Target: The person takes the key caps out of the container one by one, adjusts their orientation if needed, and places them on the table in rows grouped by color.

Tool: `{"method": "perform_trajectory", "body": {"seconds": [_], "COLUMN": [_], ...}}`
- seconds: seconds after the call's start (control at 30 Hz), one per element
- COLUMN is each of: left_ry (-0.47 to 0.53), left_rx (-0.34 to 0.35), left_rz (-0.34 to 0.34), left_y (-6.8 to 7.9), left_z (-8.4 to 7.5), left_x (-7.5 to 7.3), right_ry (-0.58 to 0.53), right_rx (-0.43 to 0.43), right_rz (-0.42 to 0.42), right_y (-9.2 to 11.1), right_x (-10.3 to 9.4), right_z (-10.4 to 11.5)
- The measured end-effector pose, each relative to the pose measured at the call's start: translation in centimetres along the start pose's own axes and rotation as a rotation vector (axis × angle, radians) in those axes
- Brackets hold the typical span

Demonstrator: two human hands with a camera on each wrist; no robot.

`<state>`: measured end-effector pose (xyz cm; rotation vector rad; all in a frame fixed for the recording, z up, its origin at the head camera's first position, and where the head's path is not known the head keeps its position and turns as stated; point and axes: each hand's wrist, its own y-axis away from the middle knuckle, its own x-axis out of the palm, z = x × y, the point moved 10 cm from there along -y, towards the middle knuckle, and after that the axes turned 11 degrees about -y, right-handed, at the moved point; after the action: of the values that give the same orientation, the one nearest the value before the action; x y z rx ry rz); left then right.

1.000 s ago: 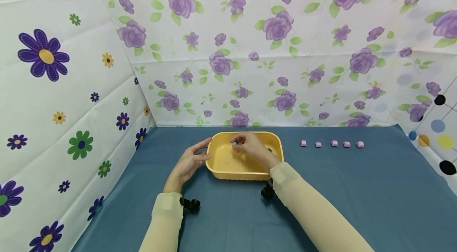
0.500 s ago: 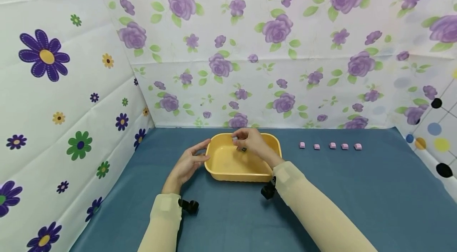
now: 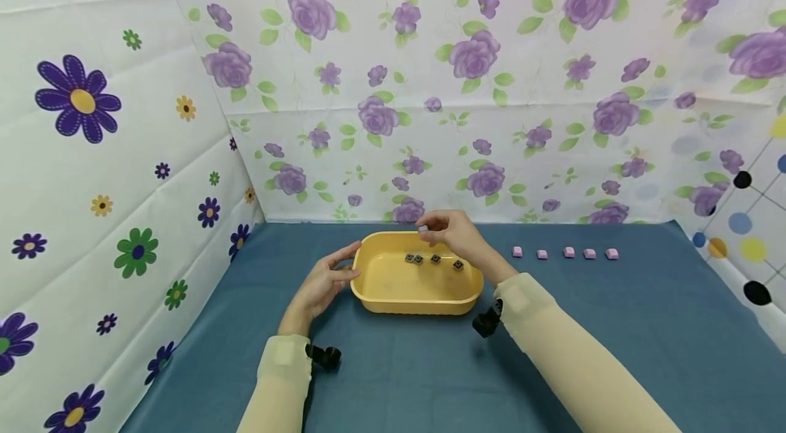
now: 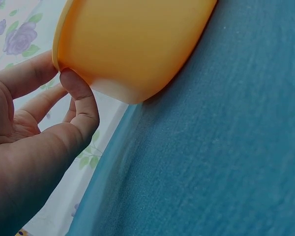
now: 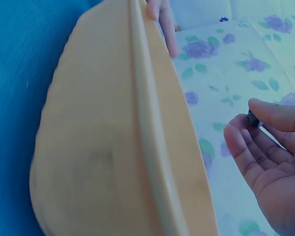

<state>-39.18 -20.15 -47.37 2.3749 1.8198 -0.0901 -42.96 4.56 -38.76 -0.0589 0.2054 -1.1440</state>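
Note:
My left hand (image 3: 322, 286) pinches the left rim of a yellow plastic tray (image 3: 417, 307) between thumb and fingers; the left wrist view shows the thumb (image 4: 78, 88) pressed against the tray wall. Above the tray's back rim, my right hand (image 3: 457, 239) holds a small block (image 3: 422, 229) between thumb and fingertips. That block looks pale grey from the head and dark in the right wrist view, rather like a keyboard switch. Several similar dark square pieces (image 3: 435, 259) with light centres lie on the tray floor, towards the back and right.
Right of the tray, several small pink blocks (image 3: 569, 252), perhaps keycaps, form a loose row on the blue cloth (image 3: 405, 371). Behind stands a floral curtain (image 3: 344, 126), and another patterned sheet (image 3: 147, 174) closes the left side.
My right hand has risen from inside the tray and shifted right towards the back rim, still holding the small block. Dark pieces once behind it now show. The left hand stays on the rim.

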Motion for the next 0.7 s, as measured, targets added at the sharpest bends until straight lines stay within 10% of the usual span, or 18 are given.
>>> {"method": "perform_trajectory", "body": {"seconds": [0.7], "left_ry": [0.009], "left_rx": [0.017], "left_rz": [0.027], "left_y": [0.2], "left_z": [-0.3], "left_x": [0.2], "right_ry": [0.227], "right_rx": [0.068], "right_rz": [-0.099], "right_y": [3.8], "right_x": [-9.8], "right_z": [-1.5]}}
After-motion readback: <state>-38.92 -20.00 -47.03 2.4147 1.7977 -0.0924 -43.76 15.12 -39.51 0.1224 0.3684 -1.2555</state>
